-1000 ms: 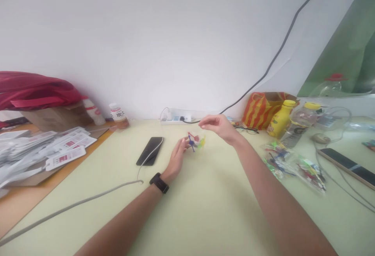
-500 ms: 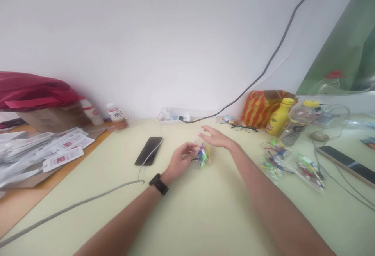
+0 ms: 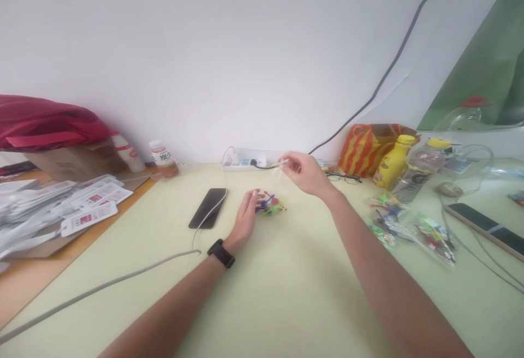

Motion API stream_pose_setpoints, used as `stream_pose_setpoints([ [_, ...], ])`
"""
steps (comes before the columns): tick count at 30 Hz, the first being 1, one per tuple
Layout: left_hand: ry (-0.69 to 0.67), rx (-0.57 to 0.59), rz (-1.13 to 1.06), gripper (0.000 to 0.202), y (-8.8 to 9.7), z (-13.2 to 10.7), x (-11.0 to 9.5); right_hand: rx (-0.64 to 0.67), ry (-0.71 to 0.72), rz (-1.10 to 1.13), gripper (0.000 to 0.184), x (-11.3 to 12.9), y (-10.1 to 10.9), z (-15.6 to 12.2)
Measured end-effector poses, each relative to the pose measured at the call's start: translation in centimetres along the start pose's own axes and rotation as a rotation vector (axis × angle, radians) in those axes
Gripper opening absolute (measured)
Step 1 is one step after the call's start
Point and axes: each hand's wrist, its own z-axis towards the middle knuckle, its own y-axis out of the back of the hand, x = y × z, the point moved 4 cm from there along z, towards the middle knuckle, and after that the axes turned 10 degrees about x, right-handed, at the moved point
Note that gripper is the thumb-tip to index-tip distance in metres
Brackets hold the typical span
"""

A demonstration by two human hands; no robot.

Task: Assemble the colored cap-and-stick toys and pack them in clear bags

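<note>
Small colourful plastic pieces point(image 3: 273, 206) in blue, red, green and yellow lie in a loose cluster on the pale green table. Beside their left edge is my left hand point(image 3: 244, 216), wearing a black watch, its fingers stretched out and near or touching the pieces. Above and to the right, my right hand point(image 3: 305, 175) is raised with thumb and fingertips pinched on a clear plastic bag point(image 3: 282, 162). The bag's outline is faint, and most of it is hard to make out.
A black phone point(image 3: 208, 208) with a white cable lies left of my hands. Bagged coloured pieces point(image 3: 432, 238), a yellow bottle point(image 3: 393, 160) and another phone point(image 3: 487, 230) are at right. Behind stands a power strip point(image 3: 241, 165). White cards point(image 3: 90, 216) are piled at left.
The coloured pieces now lie spread out rather than clumped upright. My left hand has opened and shifted slightly left. My right hand has risen and closed on the clear bag.
</note>
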Motion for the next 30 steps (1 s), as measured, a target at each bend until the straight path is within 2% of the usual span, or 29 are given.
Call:
stream_pose_setpoints([
  [2,-0.017,0.009,0.053,0.046,-0.1,-0.1,0.0,-0.104,-0.059,0.041,0.029,-1.4,1.1,-0.1],
  [4,-0.025,0.033,0.118,0.045,-0.3,-0.2,0.1,-0.206,-0.159,0.124,0.034,-4.1,2.4,-0.4],
  [6,-0.035,0.057,0.196,0.046,-0.4,-0.2,0.4,-0.259,-0.311,0.207,0.023,-7.7,3.5,-1.0],
  [8,-0.049,0.056,0.261,0.043,-0.4,-0.2,0.5,-0.316,-0.530,0.392,0.016,-11.5,4.2,-2.2],
  [11,-0.050,0.028,0.276,0.038,-0.1,-0.2,0.8,-0.369,-0.619,0.450,0.017,-15.1,5.2,-4.1],
  [14,-0.049,0.007,0.280,0.033,0.2,-0.1,0.6,-0.479,-0.642,0.436,0.027,-17.0,5.9,-5.6],
  [17,-0.048,0.016,0.311,0.027,0.2,-0.1,0.3,-0.579,-0.648,0.374,0.045,-17.6,6.2,-6.3],
  [20,-0.036,0.029,0.310,0.026,0.2,-0.1,0.3,-0.611,-0.658,0.061,0.054,-16.8,6.0,-6.1],
  [22,-0.035,0.023,0.285,0.026,0.3,-0.1,0.5,-0.538,-0.598,-0.177,0.049,-15.4,5.1,-5.2],
  [23,-0.038,0.016,0.265,0.027,0.4,0.0,0.6,-0.471,-0.532,-0.212,0.046,-14.6,4.1,-4.6],
  [25,-0.041,0.002,0.226,0.028,0.7,0.2,1.0,-0.255,-0.377,-0.146,0.040,-12.8,1.3,-3.1],
  [27,-0.029,-0.017,0.203,0.030,1.0,0.4,1.4,-0.100,-0.283,-0.098,0.033,-10.9,-1.8,-2.1],
  [29,-0.010,-0.055,0.187,0.032,1.5,0.5,1.5,0.060,-0.176,-0.060,0.032,-9.2,-5.0,-1.5],
  [30,-0.006,-0.080,0.174,0.032,1.8,0.5,1.5,0.185,-0.096,-0.043,0.034,-8.3,-6.6,-1.3],
])
